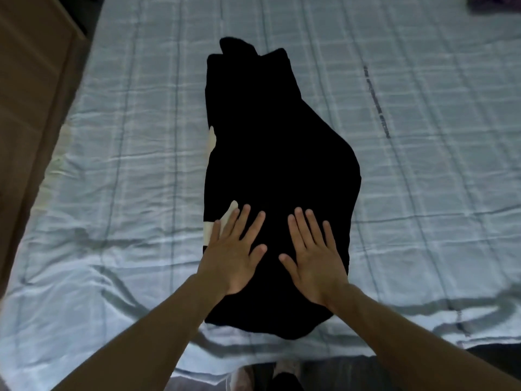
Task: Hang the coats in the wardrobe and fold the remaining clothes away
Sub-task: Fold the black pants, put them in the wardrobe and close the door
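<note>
At six o'clock on the pale blue checked bed sheet (127, 136), we press our left hand (235, 258) and right hand (313, 263), grip open flat, holding nothing, on the folded black fabric garment (276, 153).

I see one black garment (277, 165) lying flat on the bed, folded lengthwise into a long, narrow shape that runs from just below my wrists to well beyond my fingertips. Its far end is narrower and lumpy, with two bunched points; its near end is wider and rounded. Pale, cream-coloured patches show along its left edge, one right under my left hand's fingers, another farther ahead. Its surface looks smooth, with no detail visible in the black.
</note>
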Demonstrator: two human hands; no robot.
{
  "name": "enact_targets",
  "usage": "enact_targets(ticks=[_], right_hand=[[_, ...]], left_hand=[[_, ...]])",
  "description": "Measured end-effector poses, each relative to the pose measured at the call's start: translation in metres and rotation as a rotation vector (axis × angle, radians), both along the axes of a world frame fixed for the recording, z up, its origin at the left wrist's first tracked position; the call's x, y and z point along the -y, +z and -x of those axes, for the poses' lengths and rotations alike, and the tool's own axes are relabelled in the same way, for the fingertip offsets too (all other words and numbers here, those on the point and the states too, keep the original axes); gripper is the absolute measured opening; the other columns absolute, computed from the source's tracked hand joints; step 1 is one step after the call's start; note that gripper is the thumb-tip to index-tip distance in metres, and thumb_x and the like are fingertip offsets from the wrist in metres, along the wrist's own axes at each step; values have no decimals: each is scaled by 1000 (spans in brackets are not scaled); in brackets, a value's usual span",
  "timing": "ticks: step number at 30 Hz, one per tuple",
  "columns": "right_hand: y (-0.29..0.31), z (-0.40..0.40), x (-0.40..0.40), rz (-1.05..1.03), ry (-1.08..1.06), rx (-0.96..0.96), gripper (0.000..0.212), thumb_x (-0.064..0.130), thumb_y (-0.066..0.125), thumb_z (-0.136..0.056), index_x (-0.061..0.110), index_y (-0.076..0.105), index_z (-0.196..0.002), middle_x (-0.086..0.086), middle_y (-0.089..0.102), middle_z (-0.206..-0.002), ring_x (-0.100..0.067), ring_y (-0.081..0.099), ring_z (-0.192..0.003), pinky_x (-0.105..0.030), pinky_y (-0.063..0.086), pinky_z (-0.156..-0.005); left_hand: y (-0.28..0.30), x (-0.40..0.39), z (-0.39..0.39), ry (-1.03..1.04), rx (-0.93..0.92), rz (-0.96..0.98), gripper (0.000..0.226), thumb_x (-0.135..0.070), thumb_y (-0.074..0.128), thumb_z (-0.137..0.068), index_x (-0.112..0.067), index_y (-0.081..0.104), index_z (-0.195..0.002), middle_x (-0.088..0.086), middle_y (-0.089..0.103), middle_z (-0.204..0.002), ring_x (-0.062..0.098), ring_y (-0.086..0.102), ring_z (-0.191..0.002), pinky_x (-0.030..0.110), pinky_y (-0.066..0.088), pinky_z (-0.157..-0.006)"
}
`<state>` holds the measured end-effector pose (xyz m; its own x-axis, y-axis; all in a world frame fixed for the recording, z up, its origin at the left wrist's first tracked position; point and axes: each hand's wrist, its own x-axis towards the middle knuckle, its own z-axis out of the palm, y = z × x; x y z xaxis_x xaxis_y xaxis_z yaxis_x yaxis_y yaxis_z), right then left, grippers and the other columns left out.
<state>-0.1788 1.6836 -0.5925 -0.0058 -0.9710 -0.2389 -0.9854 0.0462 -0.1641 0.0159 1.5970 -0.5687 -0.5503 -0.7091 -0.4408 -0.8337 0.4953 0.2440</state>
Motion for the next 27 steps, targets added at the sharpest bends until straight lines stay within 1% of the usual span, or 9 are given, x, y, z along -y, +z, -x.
enact_targets(ticks=[6, 9, 11, 13, 15, 18, 22, 25, 27], right_hand=[[0, 2, 0, -19, 23, 13, 77, 61, 10, -98, 15, -11, -156, -3, -18, -164, -19, -23, -149, -46, -6, -123], [20, 8, -12, 17, 27, 162, 80, 63, 17, -97, 14, 1, -158, -4, -2, -166, -19, -8, -153, -45, 2, -124], [29, 10, -34, 61, -4, 200, 83, 64, 23, -96, 10, 8, -157, -7, 9, -165, -21, 3, -153, -45, 8, -124], [31, 13, -59, 54, 27, 174, 91, 70, 28, -93, 8, 9, -157, -7, 8, -165, -20, 0, -153, -44, 7, -124], [30, 20, -78, 25, 87, 186, 100, 75, 37, -88, 10, 7, -157, -5, 3, -166, -18, -4, -153, -43, 5, -125], [29, 33, -91, -20, 146, 209, 113, 81, 50, -80, 14, 2, -158, 0, -2, -166, -15, -6, -153, -38, 3, -124], [25, 39, -87, -69, 210, 70, 116, 68, 63, -79, 15, -4, -157, 0, -6, -166, -15, -10, -152, -40, 7, -125], [25, 35, -84, -30, 186, 82, 114, 65, 66, -78, 13, 3, -158, -2, 4, -166, -17, -1, -153, -37, 9, -125], [24, 36, -86, 38, 174, 127, 107, 57, 70, -80, 9, 13, -157, -4, 15, -164, -20, 11, -152, -39, 17, -123]], left_hand=[[-7, 1, -5, -28, -54, 15, 66, -60, 5, -96, -39, -16, -155, -4, -22, -165, 15, -22, -151, 47, -6, -124], [11, -26, -22, -57, -169, 211, 59, -47, 18, -103, -28, 16, -159, 3, 7, -168, 24, 3, -155, 51, 12, -123], [20, -47, -40, -153, -266, 368, 52, -37, 30, -103, -19, 42, -151, 7, 28, -162, 28, 24, -151, 52, 27, -118], [20, -63, -61, -234, -397, 408, 48, -36, 41, -101, -14, 54, -142, 8, 39, -157, 29, 35, -146, 48, 36, -112], [18, -73, -79, -306, -420, 364, 55, -46, 53, -96, -13, 57, -139, 7, 43, -154, 27, 39, -143, 46, 41, -109], [22, -77, -90, -393, -255, 259, 80, -58, 70, -80, -16, 51, -145, 5, 39, -157, 26, 40, -143, 44, 44, -108], [30, -70, -81, -388, -89, 205, 99, -37, 86, -64, -20, 42, -151, 3, 36, -159, 25, 41, -142, 40, 46, -107], [28, -71, -71, -350, -7, 190, 115, -36, 86, -67, -26, 16, -158, 1, 19, -165, 24, 26, -150, 37, 34, -116], [33, -72, -69, -371, -14, 199, 114, -29, 92, -54, -23, 37, -152, 6, 38, -157, 27, 43, -141, 38, 47, -106]])
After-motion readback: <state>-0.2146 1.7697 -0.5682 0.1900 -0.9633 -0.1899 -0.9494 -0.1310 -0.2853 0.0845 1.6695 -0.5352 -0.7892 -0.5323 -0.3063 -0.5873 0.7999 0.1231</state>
